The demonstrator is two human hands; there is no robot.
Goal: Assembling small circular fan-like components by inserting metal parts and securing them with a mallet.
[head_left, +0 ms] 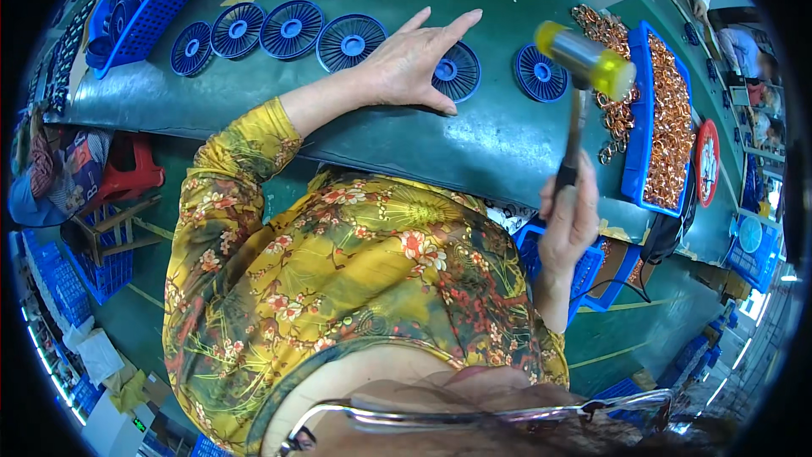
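Note:
My right hand (569, 224) is closed around the dark handle of a mallet (584, 59). Its head has yellow ends and a metal middle, and it is raised over the table near the copper rings. My left hand (414, 63) reaches over the table with fingers and thumb spread, at a blue spoked wheel (457, 72) that shows between thumb and forefinger. Whether the fingertips touch that wheel, I cannot tell. Left of this hand several like wheels lie in a row, the nearest wheel (351, 42) partly beside my wrist. One more wheel (541, 73) lies apart, left of the mallet head.
A blue tray (636, 148) full of copper-coloured rings (668, 118) stands at the right, with loose rings (605, 30) beside it. Next to it is a red round dish (709, 161). A blue basket (156, 13) of wheels stands far left on the green table (406, 140).

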